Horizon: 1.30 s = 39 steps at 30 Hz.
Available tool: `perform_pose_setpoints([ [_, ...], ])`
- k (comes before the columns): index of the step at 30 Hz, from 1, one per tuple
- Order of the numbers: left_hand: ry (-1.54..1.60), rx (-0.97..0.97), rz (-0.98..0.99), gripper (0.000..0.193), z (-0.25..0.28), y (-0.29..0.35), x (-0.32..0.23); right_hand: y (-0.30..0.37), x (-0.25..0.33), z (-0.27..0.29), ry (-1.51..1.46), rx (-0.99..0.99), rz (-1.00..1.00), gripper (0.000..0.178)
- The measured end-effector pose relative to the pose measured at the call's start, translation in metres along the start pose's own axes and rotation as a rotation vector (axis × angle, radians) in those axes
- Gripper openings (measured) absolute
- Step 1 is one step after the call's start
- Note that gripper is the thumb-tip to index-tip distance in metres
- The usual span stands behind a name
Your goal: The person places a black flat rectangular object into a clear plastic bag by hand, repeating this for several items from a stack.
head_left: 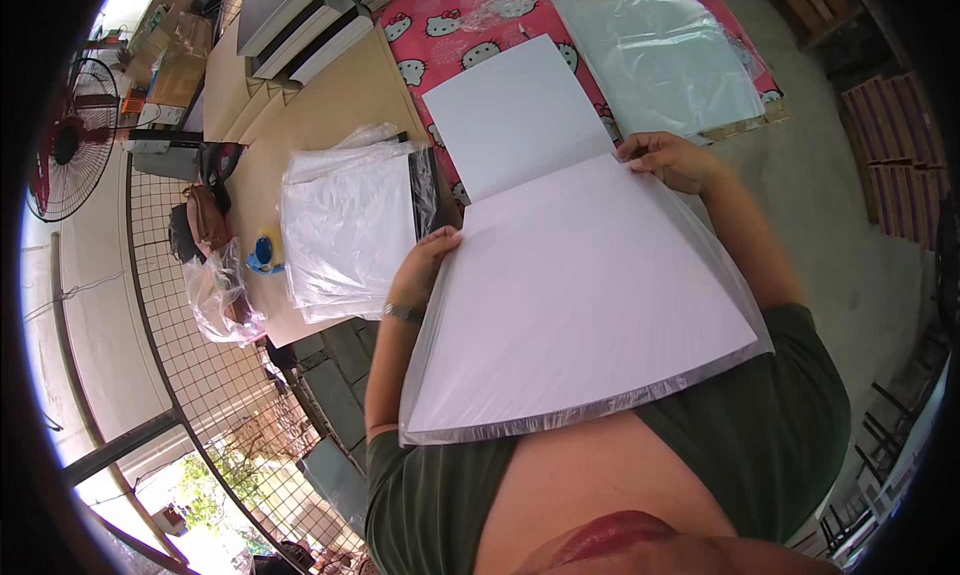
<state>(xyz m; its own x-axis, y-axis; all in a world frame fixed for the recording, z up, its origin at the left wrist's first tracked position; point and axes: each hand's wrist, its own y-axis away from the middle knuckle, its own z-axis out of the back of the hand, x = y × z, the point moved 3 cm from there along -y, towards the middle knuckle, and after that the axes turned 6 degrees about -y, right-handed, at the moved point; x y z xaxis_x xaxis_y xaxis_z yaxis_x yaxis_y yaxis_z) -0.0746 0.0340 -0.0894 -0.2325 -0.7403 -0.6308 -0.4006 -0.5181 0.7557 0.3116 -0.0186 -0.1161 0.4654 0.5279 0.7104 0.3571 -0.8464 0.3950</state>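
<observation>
A large white flat sheet or book is tilted up close to my chest, inside a clear plastic bag whose crinkled end lies toward me. My left hand pinches its far left corner, thumb on top. My right hand grips the far right corner with bent fingers. Past that edge, a plain white sheet lies on the table; whether it joins the bagged piece I cannot tell. Left of my left hand rests a stack of white pieces in clear plastic, with a dark strip along one side.
Clear plastic bags lie flat at the far right, on a pink patterned cover. Thick dark-covered books are stacked at the far left. A blue tape roll sits at the brown table's left edge, near a fan.
</observation>
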Motion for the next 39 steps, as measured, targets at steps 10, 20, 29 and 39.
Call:
perform_pose_setpoints([
  [10, -0.050, -0.578, -0.416, 0.027, 0.031, -0.093, 0.083, -0.019, 0.005, 0.024, 0.722, -0.535, 0.244, 0.030],
  [20, -0.807, -0.286, -1.089, 0.036, -0.040, -0.003, 0.016, -0.010, -0.037, 0.028, 0.989, 0.465, 0.549, 0.034],
  [29, -0.381, -0.580, -0.793, 0.024, -0.024, -0.050, 0.036, -0.042, -0.011, -0.005, 0.994, -0.450, 0.351, 0.030],
  [39, 0.517, -0.892, -0.750, 0.014, 0.044, 0.014, 0.073, -0.209, 0.023, -0.177, 0.741, 0.101, 0.265, 0.030],
])
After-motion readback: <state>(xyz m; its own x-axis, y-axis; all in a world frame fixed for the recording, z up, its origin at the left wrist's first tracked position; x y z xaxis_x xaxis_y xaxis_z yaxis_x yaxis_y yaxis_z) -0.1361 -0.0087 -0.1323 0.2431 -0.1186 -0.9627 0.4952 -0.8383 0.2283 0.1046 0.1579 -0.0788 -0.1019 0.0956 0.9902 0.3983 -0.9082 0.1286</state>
